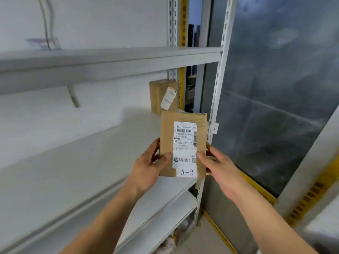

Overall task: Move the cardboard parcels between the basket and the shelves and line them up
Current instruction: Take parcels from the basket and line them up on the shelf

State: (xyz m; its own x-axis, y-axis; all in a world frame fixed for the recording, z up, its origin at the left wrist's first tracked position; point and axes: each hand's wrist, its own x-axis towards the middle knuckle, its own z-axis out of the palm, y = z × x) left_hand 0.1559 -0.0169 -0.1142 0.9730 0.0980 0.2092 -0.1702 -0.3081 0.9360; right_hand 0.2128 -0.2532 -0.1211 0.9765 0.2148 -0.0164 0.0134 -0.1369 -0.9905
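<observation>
Placing step, by look of it. Your left hand (146, 169) and right hand (220, 167) pinch flat parcel (181, 143) by its side edges, upright, over right end of shelf (73, 162). Next: set it down in line before standing parcel (161, 96) behind, label outward.

Both hands grip one cardboard parcel (181, 143) upright over the shelf (73, 162) — left hand (148, 169) at its 8 o'clock edge, right hand (220, 167) at 4 o'clock. Its white label (185, 143) reads "A-2". A second parcel (162, 97) stands at 12 o'clock, against the rear upright (173, 33).
</observation>
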